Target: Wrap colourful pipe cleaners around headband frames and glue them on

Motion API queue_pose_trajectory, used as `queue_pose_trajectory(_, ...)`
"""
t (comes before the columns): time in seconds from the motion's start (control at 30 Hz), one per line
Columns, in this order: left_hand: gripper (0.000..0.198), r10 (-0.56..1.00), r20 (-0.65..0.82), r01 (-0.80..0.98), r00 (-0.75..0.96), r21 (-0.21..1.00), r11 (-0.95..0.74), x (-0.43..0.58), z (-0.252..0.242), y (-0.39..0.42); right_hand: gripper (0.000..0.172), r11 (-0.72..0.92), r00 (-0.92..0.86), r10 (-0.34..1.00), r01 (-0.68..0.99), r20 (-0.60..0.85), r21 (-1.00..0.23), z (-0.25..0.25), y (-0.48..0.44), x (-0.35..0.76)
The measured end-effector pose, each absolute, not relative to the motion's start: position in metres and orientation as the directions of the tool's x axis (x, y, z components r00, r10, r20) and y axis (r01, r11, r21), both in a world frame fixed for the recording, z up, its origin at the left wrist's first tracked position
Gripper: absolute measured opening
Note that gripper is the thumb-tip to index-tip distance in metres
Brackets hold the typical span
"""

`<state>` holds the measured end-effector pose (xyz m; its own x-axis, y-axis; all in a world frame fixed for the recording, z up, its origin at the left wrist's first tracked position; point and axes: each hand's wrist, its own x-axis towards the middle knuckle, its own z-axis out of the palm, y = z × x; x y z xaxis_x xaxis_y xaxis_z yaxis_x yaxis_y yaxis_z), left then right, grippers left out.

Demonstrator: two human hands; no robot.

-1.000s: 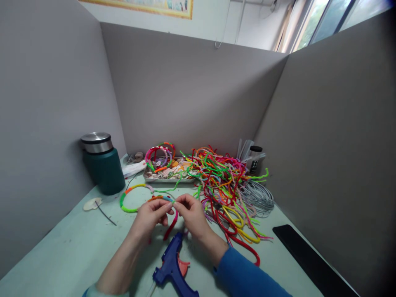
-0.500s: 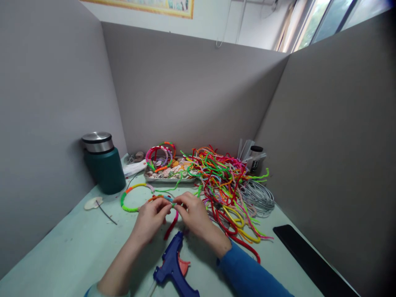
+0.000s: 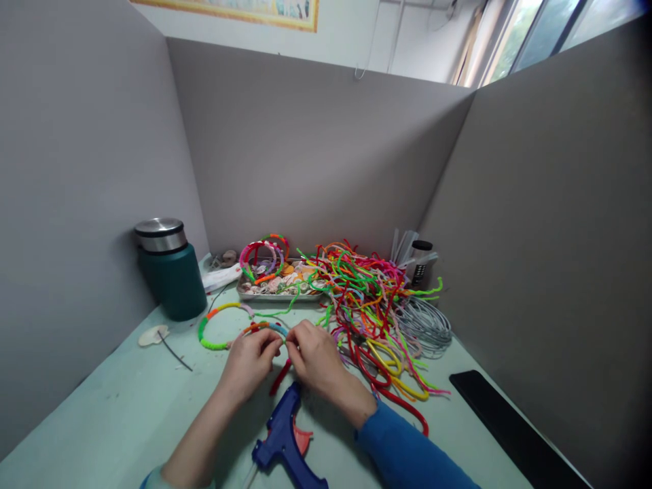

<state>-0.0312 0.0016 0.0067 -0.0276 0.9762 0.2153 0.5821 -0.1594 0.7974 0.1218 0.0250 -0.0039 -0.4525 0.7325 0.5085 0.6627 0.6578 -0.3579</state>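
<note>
Both hands work close together above the table on a ring wrapped in coloured pipe cleaners (image 3: pixel 275 327), its far edge orange and blue. My left hand (image 3: pixel 250 361) has thumb and fingers pinched on the ring's near left part. Opposite it, my right hand (image 3: pixel 316 354) pinches the ring's right side, fingertips almost meeting the left ones; a small bit of green shows between them. Under the hands a red pipe cleaner end (image 3: pixel 280 377) sticks out. Just below lies a blue glue gun (image 3: pixel 283 435) with an orange trigger. A second wrapped ring (image 3: pixel 202 333) rests left of the hands.
A tangled pile of pipe cleaners (image 3: pixel 356 278) and a grey wire coil (image 3: pixel 425 327) lie to the right. Behind stands a metal tray (image 3: pixel 280 297) of buttons with more rings. A green bottle (image 3: pixel 176 282) is at left, a black strip (image 3: pixel 502 414) at right. Grey partitions enclose the table.
My right hand has turned slightly, its fingers closing in nearer the left fingertips. Less of the pink-red strand shows beneath the hands. My left hand stays nearly in place.
</note>
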Motion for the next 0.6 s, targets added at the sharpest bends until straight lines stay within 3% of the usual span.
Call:
queue_pose_trajectory(0.13, 0.023, 0.988, 0.142, 0.425, -0.062, 0.899, -0.103, -0.028, 0.003, 0.004, 0.007, 0.586, -0.327, 0.808, 0.532, 0.49, -0.612, -0.006, 0.027, 0.118)
queue_pose_trajectory(0.3, 0.029, 0.999, -0.04, 0.086, -0.03, 0.995, 0.043, -0.023, -0.005, 0.008, 0.006, 0.312, -0.29, 0.928, 0.27, 0.232, -0.911, -0.006, 0.037, 0.119)
queue_pose_trajectory(0.43, 0.034, 0.981, -0.171, -0.057, 0.09, 0.983, 0.177, -0.023, -0.008, 0.007, 0.008, 0.143, -0.408, 0.908, 0.101, 0.09, -0.984, 0.003, 0.042, 0.126)
queue_pose_trajectory(0.6, 0.031, 0.962, -0.186, -0.269, 0.199, 0.934, 0.237, -0.025, -0.006, 0.003, 0.018, -0.022, -0.502, 0.864, -0.12, 0.042, -0.993, 0.01, 0.039, 0.13)
